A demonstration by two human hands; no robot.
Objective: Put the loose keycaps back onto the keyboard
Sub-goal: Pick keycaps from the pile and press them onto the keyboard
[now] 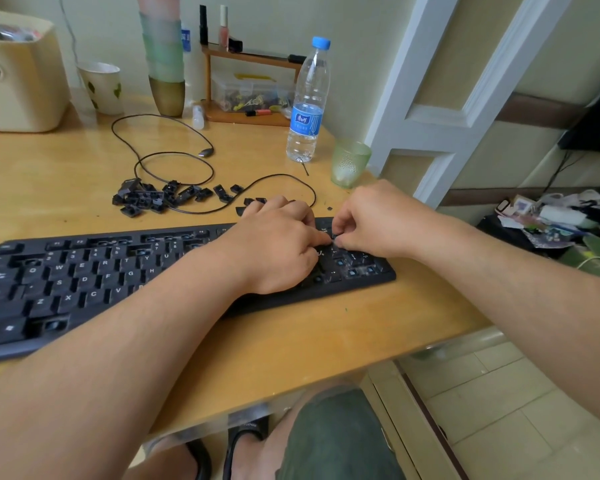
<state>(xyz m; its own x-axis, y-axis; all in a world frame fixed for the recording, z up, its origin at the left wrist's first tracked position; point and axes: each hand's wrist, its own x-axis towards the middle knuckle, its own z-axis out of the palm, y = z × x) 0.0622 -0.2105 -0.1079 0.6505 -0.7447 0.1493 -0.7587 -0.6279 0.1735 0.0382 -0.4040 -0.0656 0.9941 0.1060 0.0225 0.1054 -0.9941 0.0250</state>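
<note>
Both hands are down at the far right end of the keyboard [84, 278], working over the same spot. The left hand [278, 247] lies across the keys with its index finger stretched out, the tip meeting the right hand's fingertips. The right hand [371, 220] has its fingers curled and pinched together on something small and dark there, which looks like a keycap [334, 238], though it is mostly hidden. This seems to be the seating step: one cap being lined up over its socket in the block of keys just under the right hand.

Several sockets beneath and beside both hands show bare, and more gaps sit well to the left of the left hand. The pile of loose keycaps [146, 199] lies on the tabletop [326, 341] beyond the left hand, tangled near a black cable [174, 161].

Next, I'd judge, comes a straight push down until the cap sits level, then a reach back to the pile.
</note>
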